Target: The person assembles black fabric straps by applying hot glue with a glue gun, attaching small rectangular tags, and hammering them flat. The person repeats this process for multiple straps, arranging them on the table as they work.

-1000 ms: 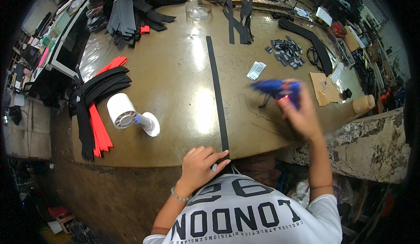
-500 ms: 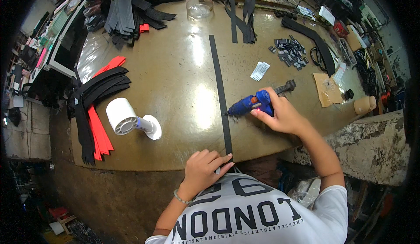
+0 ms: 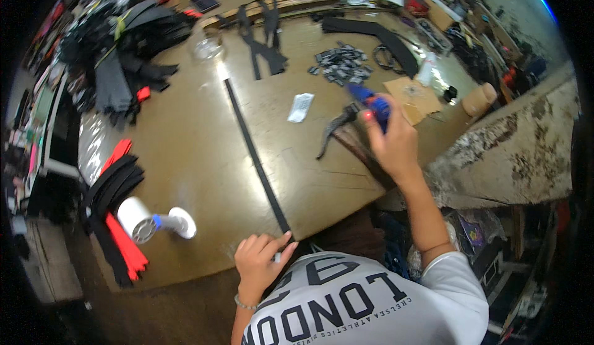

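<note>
A long narrow black webbing strap (image 3: pixel 253 156) runs across the tabletop toward the near edge. My left hand (image 3: pixel 261 261) is closed on its near end, thumb and forefinger pinching there; a small pale piece shows by the fingers. My right hand (image 3: pixel 397 147) grips a blue glue gun (image 3: pixel 377 105), lifted over the right side of the table and blurred by motion. Beneath and left of that hand lies a hammer (image 3: pixel 339 125) with a dark head and wooden handle. A pile of small dark buckle-like pieces (image 3: pixel 343 63) lies beyond the gun's nozzle.
On the left stand a white cylinder with a round foot (image 3: pixel 137 221) and black strips (image 3: pixel 114 187) over red ones (image 3: pixel 127 243). Farther back are bundled dark straps (image 3: pixel 114 85), a clear round container (image 3: pixel 208 49) and loose straps (image 3: pixel 266 51). Brown cardboard (image 3: pixel 411 100) lies at right.
My right hand has carried the glue gun away from the strap, to the right and farther back, uncovering the hammer. My left hand keeps the strap's end. The whole view has turned.
</note>
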`<state>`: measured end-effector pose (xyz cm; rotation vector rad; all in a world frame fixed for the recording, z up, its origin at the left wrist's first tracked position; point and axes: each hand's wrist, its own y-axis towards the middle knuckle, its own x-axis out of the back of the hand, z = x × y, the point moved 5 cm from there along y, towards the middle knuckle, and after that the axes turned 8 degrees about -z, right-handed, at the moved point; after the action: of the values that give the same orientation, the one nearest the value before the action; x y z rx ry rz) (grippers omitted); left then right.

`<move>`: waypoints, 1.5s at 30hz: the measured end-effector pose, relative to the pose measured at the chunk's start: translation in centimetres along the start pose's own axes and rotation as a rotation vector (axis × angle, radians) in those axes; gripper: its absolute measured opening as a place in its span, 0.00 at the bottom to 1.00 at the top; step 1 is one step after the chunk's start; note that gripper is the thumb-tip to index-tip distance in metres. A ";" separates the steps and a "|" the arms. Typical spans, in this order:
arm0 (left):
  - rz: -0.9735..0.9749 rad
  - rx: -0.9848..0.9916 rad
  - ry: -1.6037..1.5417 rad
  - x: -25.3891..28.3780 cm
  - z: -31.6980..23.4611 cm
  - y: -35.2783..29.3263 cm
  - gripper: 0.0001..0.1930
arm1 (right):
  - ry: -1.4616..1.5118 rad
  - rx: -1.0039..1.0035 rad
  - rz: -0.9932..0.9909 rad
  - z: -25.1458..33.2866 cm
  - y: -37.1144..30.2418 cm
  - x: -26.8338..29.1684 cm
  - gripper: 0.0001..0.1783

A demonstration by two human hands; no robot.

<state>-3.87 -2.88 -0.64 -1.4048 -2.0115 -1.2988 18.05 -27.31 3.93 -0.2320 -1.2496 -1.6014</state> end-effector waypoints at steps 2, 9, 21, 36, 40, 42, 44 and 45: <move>0.012 -0.012 -0.003 -0.1 0.0 0.0 0.11 | -0.127 -0.343 -0.198 -6.0 -1.0 2.4 0.26; 0.048 -0.015 0.043 -0.3 0.2 -0.3 0.12 | -0.697 -0.382 -0.268 -8.9 0.4 10.0 0.34; 0.032 0.052 0.001 0.3 -0.2 0.1 0.09 | -0.711 -0.264 0.118 -22.6 23.3 -14.8 0.20; -0.009 -0.010 0.008 0.3 0.0 -0.4 0.10 | -0.601 -0.203 0.183 -23.5 23.3 -12.8 0.21; -0.019 -0.018 -0.002 0.4 -0.1 -0.3 0.10 | -0.643 -0.257 0.181 -23.5 24.1 -12.8 0.17; -0.008 -0.010 0.018 0.4 -0.1 -0.4 0.10 | -0.670 -0.225 0.169 -23.8 25.2 -12.5 0.12; -0.020 -0.022 0.014 0.4 -0.2 -0.4 0.10 | -0.688 -0.108 0.062 -23.2 26.8 -11.3 0.09; -0.034 -0.027 0.016 0.5 -0.2 -0.4 0.11 | -0.505 -0.074 -0.089 -22.3 27.6 -10.1 0.08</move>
<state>-4.50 -2.81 -0.38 -1.3744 -2.0227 -1.3523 53.72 -36.61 3.81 -0.6681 -1.5976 -1.7271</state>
